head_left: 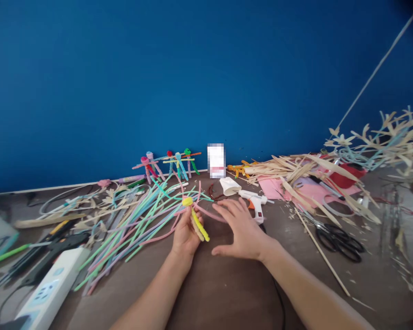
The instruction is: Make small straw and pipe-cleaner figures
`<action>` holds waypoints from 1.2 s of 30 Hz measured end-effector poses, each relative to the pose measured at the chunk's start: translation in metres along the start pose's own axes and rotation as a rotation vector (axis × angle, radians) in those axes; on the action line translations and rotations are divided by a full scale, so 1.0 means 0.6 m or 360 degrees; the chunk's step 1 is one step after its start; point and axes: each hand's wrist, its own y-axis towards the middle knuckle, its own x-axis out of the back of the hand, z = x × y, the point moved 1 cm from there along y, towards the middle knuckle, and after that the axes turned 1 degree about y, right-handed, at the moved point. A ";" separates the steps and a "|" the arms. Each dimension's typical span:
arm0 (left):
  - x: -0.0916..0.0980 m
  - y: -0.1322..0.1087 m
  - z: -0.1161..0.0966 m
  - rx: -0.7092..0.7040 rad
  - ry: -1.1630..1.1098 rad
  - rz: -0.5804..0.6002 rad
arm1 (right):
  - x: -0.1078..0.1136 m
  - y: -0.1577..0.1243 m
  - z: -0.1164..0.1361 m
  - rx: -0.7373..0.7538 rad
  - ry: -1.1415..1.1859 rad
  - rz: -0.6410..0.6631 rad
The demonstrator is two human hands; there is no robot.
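Note:
My left hand (186,233) is closed around a small pipe-cleaner figure (187,201) near the middle of the table. Its coiled yellow top shows above my fingers, and a bright yellow and a cream strand hang down to the right. Pink strands stretch out to the sides behind it; whether they belong to the figure I cannot tell. To the right, my right hand (240,231) is held with fingers spread and nothing in it. A white hot glue gun (258,204) lies just behind that hand, beside a white paper cup (230,186) on its side.
Loose pastel pipe cleaners (124,247) lie in a heap at left, near a white power strip (51,288). Several finished pipe-cleaner figures (179,166) lean on the blue wall (192,82). Black-handled scissors (340,240), a thin stick (325,254) and dried strips (296,167) lie right.

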 end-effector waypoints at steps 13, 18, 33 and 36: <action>-0.011 -0.025 0.038 0.0276 0.0307 0.0280 | -0.070 0.005 -0.025 -0.0779 0.1587 -0.0237; -0.014 -0.026 0.044 0.0225 0.0415 0.0377 | -0.081 0.003 -0.036 -0.0915 0.1831 -0.0315; -0.025 -0.037 0.055 0.0127 0.0593 0.0403 | -0.079 0.006 -0.031 -0.1017 0.2279 -0.0316; -0.024 -0.037 0.056 0.0066 0.0619 0.0419 | -0.077 0.008 -0.027 -0.1003 0.2332 -0.0303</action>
